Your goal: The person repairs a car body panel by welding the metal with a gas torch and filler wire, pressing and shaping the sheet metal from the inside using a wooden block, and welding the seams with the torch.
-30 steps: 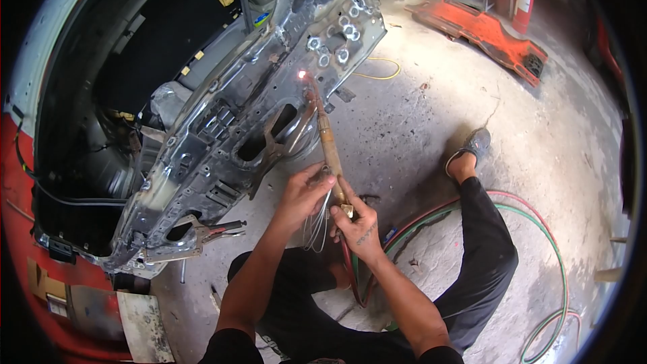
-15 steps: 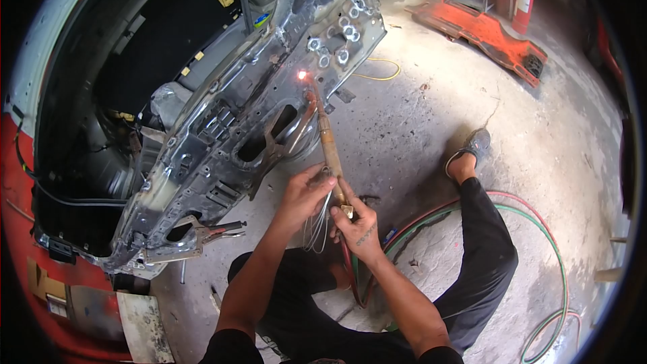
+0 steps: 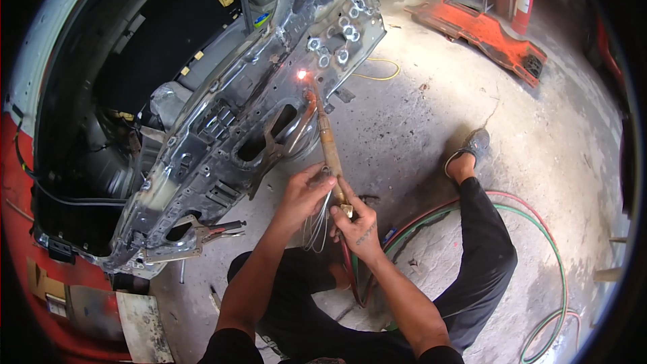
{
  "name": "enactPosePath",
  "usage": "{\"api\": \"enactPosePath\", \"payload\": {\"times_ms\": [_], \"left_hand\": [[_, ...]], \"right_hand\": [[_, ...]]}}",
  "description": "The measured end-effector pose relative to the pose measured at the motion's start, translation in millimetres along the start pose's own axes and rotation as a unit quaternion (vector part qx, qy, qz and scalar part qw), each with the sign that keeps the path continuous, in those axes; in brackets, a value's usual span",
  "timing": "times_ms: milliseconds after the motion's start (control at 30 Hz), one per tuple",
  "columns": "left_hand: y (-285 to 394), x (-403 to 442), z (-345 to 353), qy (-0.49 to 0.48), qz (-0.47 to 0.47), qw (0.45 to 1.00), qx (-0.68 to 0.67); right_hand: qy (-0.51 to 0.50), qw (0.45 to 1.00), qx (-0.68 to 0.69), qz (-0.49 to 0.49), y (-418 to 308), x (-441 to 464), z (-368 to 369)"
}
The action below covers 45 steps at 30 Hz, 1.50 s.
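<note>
My right hand [image 3: 358,229] is closed on the lower end of a brass-coloured torch [image 3: 329,152], near its valve. My left hand [image 3: 306,192] is closed around a bundle of thin wire [image 3: 317,226], its fingers beside the torch handle. The torch points up toward a bare metal car body panel [image 3: 269,87]. A bright glowing spot [image 3: 302,75] shows on the panel at the torch tip. Locking pliers [image 3: 280,145] are clamped by the oval hole below it. Several round weld marks [image 3: 344,34] lie higher on the panel.
Red and green hoses [image 3: 556,256] loop over the concrete floor at the right, around my leg [image 3: 482,249]. A second pair of locking pliers [image 3: 202,236] grips the panel's lower end. An orange metal part [image 3: 478,30] and a fire extinguisher [image 3: 523,7] are at the upper right.
The glow at the torch tip looks slightly larger and brighter. Both hands and the torch have hardly moved.
</note>
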<state>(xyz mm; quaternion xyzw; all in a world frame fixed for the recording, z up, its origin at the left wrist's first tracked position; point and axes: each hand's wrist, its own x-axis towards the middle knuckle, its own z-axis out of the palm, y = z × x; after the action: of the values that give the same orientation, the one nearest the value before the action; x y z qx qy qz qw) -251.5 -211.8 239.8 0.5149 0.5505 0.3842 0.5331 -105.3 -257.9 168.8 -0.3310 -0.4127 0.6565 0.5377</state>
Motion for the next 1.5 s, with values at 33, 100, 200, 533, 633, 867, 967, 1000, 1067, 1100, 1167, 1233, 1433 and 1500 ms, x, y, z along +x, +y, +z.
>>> {"api": "enactPosePath", "payload": {"times_ms": [33, 100, 200, 533, 633, 867, 967, 1000, 1067, 1100, 1167, 1233, 1433, 1500], "left_hand": [[-0.6, 0.2, -0.3, -0.001, 0.000, 1.000, 0.000], [0.2, -0.2, -0.7, -0.004, 0.000, 1.000, 0.004], [2.3, -1.6, -1.4, -0.010, 0.000, 1.000, 0.015], [3.1, -1.7, -1.8, -0.014, 0.002, 1.000, 0.021], [2.3, -1.8, -1.9, -0.012, 0.002, 1.000, 0.022], [3.3, -1.8, -2.0, -0.012, 0.004, 1.000, 0.022], [2.5, -1.6, -2.9, -0.012, 0.003, 1.000, 0.027], [2.8, -1.6, -2.8, -0.014, 0.003, 1.000, 0.026], [3.6, -1.6, -2.5, -0.017, 0.003, 1.000, 0.024], [3.7, -1.7, -2.2, -0.017, 0.002, 1.000, 0.024], [3.7, -2.0, -1.5, -0.017, 0.001, 1.000, 0.023], [3.6, -2.7, -1.4, -0.019, -0.002, 0.999, 0.026], [-3.1, -6.3, 0.0, -0.012, -0.015, 0.999, 0.029], [-3.7, -7.6, 0.6, -0.016, -0.020, 0.999, 0.024]], "right_hand": [[0.000, 1.000, 0.001, -0.001, -0.1, 0.0, 0.1], [-0.001, 1.000, -0.001, 0.000, 0.5, 0.2, -0.2], [-0.001, 1.000, 0.002, 0.003, 1.2, 0.1, -0.1], [0.002, 1.000, 0.004, -0.001, 2.8, 0.1, 0.7], [0.003, 1.000, 0.000, -0.005, 3.2, 0.4, 0.9], [-0.001, 1.000, 0.000, -0.012, 2.9, 0.4, 1.0], [0.001, 1.000, -0.002, -0.014, 3.1, 0.8, 1.3], [0.001, 1.000, -0.001, -0.014, 2.5, 0.6, 1.5], [0.001, 1.000, 0.001, -0.013, 2.2, 0.4, 1.6], [0.000, 1.000, 0.001, -0.012, 2.4, 0.3, 1.4], [0.001, 1.000, 0.003, -0.014, 3.8, -0.1, 1.0], [0.004, 1.000, 0.007, -0.018, 6.9, -0.6, 0.2], [0.008, 1.000, 0.004, 0.012, 5.1, -9.0, -2.8], [0.004, 1.000, 0.000, 0.012, 9.5, -11.8, -3.8]]}}
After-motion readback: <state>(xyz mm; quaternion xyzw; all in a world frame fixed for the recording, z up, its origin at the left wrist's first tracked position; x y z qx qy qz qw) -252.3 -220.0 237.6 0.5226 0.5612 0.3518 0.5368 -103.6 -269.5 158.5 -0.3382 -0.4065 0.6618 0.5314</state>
